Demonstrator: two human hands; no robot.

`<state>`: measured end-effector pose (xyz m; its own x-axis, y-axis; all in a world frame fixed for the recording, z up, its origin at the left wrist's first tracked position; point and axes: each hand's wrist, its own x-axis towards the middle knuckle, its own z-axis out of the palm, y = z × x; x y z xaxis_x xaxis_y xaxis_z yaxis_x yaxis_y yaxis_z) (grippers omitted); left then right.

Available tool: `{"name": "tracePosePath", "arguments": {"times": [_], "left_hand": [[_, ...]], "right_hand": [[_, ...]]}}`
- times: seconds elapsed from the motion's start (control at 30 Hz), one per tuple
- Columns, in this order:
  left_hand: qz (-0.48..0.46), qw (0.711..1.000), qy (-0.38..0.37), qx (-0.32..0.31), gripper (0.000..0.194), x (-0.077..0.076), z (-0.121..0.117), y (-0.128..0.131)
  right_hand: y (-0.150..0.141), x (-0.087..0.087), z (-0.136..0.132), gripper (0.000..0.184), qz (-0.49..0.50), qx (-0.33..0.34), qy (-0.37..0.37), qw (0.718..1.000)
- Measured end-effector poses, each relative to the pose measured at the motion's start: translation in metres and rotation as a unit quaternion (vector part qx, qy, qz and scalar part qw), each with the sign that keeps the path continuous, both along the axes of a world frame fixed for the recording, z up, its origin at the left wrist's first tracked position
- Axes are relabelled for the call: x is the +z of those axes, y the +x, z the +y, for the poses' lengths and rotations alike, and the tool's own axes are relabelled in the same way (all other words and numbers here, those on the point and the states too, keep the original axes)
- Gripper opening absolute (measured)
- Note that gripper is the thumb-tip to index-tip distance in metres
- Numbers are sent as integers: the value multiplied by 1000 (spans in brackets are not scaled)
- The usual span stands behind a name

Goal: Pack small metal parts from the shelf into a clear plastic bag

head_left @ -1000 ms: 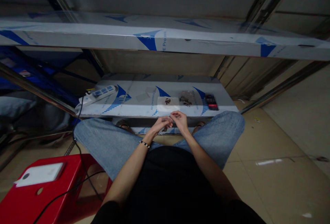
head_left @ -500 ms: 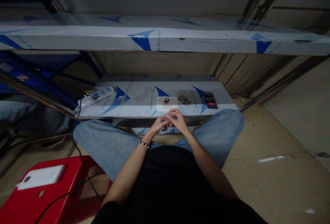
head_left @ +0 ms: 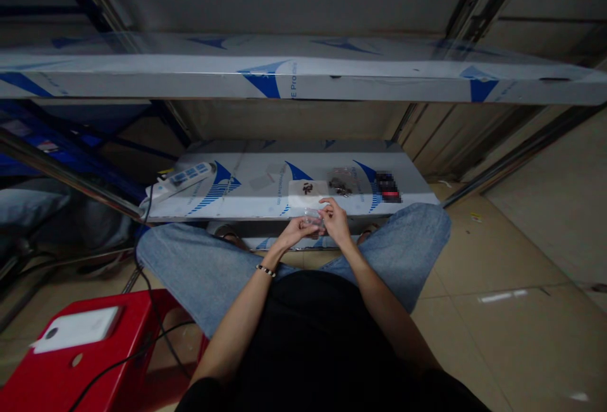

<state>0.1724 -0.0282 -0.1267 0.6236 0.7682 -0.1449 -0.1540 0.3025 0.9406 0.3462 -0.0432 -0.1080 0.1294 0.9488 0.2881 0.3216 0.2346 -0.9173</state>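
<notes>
A small clear plastic bag (head_left: 312,216) is between my two hands, just in front of the lower shelf's front edge. My left hand (head_left: 294,231) is closed on its left and lower side. My right hand (head_left: 336,221) pinches its right side, with one finger raised off it. What the bag contains is too small to make out. Beyond my hands, several small dark brown pieces (head_left: 308,188) lie in a pile on a white sheet (head_left: 296,197). To the right of them rests a larger clear bag (head_left: 344,179) with dark pieces in it.
On the lower shelf (head_left: 246,200) are a white power strip (head_left: 187,176) at left and a blurred black-and-red item (head_left: 389,187) at right. An upper shelf (head_left: 360,83) spans above. A white device (head_left: 78,328) and a black cable (head_left: 118,359) lie on a red stool (head_left: 42,377).
My hands have moved slightly apart from their overlapped position, and the clear plastic bag now shows between them. My right hand has shifted a little to the right.
</notes>
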Motion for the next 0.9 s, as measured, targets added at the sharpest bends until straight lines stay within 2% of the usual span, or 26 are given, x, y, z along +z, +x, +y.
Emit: {"name": "tracePosePath", "arguments": {"times": [0.13,0.33,0.5,0.7,0.9], "left_hand": [[4,995,30,92,50,-1,4,2],[3,989,42,142,49,8,3,1],[-14,978,35,207,44,11,0,1],[-36,967,50,246,34,12,0,4],[-21,973,71,219,37,12,1,4]], "right_hand": [[0,-1,2,27,42,19,-14,999],[-7,-9,7,34,137,45,-53,988],[-11,-5,3,40,203,74,-99,971],[-14,0,2,34,289,71,-109,949],[-14,1,2,29,292,78,-111,947]]}}
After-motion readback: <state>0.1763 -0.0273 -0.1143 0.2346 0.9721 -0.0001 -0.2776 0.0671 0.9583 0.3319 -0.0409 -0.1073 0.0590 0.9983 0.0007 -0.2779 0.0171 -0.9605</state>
